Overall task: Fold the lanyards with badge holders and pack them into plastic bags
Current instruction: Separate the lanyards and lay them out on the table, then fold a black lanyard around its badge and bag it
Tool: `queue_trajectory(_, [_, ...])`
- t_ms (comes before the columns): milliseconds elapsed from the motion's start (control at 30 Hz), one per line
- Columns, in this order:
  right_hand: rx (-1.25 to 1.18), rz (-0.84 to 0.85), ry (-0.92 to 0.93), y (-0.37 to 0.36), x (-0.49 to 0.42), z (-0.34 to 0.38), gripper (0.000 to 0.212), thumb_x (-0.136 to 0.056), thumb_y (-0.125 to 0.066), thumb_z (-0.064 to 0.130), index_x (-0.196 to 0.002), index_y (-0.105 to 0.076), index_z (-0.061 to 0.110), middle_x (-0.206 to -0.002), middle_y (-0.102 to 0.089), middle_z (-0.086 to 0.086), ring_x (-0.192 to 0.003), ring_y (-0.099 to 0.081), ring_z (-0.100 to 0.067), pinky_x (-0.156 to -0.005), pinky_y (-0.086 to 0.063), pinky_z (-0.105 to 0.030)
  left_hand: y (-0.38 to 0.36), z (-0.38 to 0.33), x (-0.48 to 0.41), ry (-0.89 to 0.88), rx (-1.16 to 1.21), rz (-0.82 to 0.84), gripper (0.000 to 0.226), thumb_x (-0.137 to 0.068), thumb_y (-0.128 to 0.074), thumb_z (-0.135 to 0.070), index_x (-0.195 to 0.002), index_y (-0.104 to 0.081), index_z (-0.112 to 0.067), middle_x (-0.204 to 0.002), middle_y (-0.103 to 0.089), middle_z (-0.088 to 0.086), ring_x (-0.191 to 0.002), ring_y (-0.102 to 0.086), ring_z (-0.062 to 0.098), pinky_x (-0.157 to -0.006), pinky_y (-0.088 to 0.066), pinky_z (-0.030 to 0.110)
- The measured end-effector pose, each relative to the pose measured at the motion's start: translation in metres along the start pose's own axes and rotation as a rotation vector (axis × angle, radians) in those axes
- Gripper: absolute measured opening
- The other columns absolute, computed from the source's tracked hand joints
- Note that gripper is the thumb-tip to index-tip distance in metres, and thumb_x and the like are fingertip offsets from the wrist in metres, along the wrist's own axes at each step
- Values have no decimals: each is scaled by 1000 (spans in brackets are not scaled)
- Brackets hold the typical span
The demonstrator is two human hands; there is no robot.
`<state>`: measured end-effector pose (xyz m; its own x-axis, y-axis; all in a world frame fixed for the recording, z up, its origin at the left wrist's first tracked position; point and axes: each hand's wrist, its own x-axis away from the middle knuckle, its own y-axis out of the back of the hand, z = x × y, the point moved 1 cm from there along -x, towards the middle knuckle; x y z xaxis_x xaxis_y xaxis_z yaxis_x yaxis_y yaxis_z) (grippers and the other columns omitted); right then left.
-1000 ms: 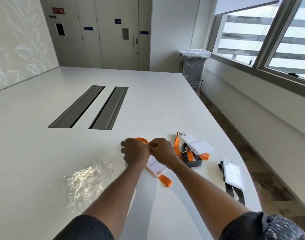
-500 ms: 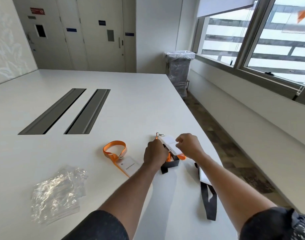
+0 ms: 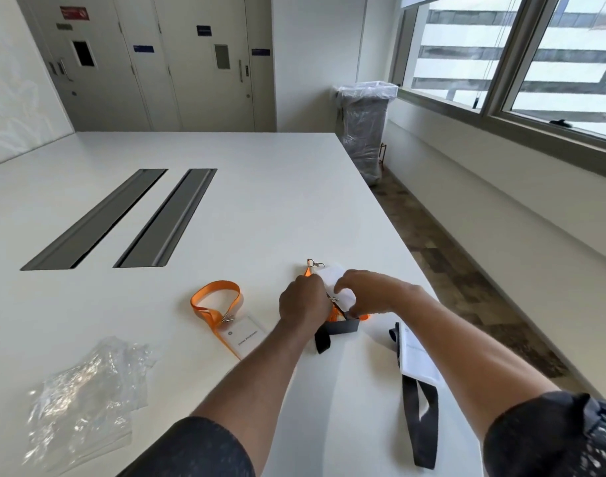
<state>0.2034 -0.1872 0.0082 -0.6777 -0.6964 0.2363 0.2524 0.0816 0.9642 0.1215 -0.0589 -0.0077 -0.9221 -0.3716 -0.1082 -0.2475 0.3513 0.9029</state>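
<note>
Head view: the left hand (image 3: 303, 301) and the right hand (image 3: 367, 292) are seen together over a tangled bundle (image 3: 339, 321) of orange and dark straps near the right edge of the table (image 3: 260, 201). The right fingers (image 3: 346, 287) are curled round a white badge holder (image 3: 332, 275) and pinch it. The left fingers are curled down onto the straps and appear clamped on them, though their tips are hidden. A metal clip (image 3: 315, 263) sticks out at the far side of the bundle.

One lanyard is judged to be in the course of being separated from the tangle. This is best done by the straps being pinned flat with the left hand while the holder is lifted slowly. That way the clip is not snagged on the other strap. Once freed, the strap should be folded into even loops no longer than the holder, so that it slides into a bag.

A folded orange lanyard (image 3: 215, 304) with its badge holder (image 3: 243, 335) lies just left of the hands. A dark lanyard (image 3: 420, 418) lies to their right, close to the table edge and at some risk of being knocked off. The plastic bags (image 3: 85, 397) lie well apart, near the left, and nothing is seen packed in them yet.
</note>
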Motion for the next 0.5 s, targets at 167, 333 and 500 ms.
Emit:
queue_trajectory(167, [149,-73,23,3,5,2,49,-83,-65,36,-130,-53,27,-130,-57,5,-120,-52,-19,-91,-48,-36,6,0,-1,7,80,30,18,-84,-48,-14,-90,-65,-13,-98,-67,12,-86,-62,32,-63,-38,30])
queue_trajectory(333, [199,-316,14,18,15,5,33,-91,-47,21,-119,-62,23,-116,-69,1,-107,-62,-21,-83,-51,-35,21,-2,-2,-49,215,-6,24,-88,-50,-16,-98,-72,-18,-102,-71,6,-95,-65,29,-73,-50,32])
queue_trajectory(500, [134,-617,20,47,29,14,32,-93,-41,14,-113,-66,19,-105,-72,-1,-94,-66,-25,-74,-53,-36,53,-7,-1,-100,373,-141,32,-94,-49,-14,-123,-60,-18,-111,-72,4,-107,-63,26,-87,-51,37])
